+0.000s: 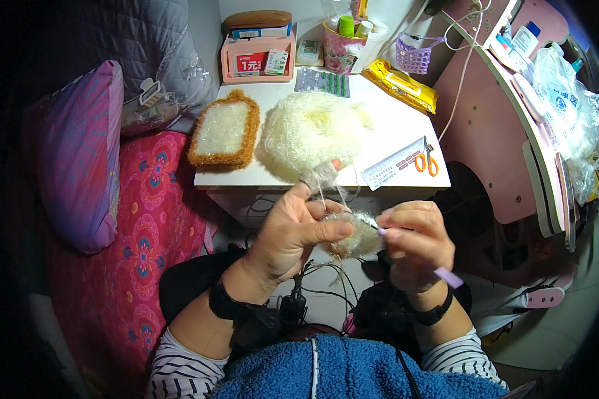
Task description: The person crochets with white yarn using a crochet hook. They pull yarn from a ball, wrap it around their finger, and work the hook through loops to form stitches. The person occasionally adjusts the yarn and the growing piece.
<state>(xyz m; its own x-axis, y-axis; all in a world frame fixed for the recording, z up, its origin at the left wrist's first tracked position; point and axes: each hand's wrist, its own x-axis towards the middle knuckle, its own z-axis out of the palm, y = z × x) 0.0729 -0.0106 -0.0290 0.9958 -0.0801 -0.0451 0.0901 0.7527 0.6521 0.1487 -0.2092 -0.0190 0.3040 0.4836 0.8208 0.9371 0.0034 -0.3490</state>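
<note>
My left hand (299, 227) pinches a small piece of fuzzy pale crochet work (358, 240) between thumb and fingers. Pale yarn runs up from it to the left index finger, which has a light wrap around it. In my right hand (419, 239) is a crochet hook with a lilac handle (448, 278); its tip end meets the upper right edge of the work. Behind the hands, a loose heap of cream fuzzy yarn (312, 132) lies on the white tabletop (279, 178). A finished-looking fuzzy piece with a brown border and cream middle (222, 130) lies left of it.
Orange-handled scissors (427, 159) rest across a ruler card (392, 167). Farther back are blister packs (322, 82), a yellow wipes packet (402, 86), a pink organizer (258, 60) and a floral bin (342, 52). A pink shelf unit (489, 144) stands right; a red patterned cover (145, 239) lies left.
</note>
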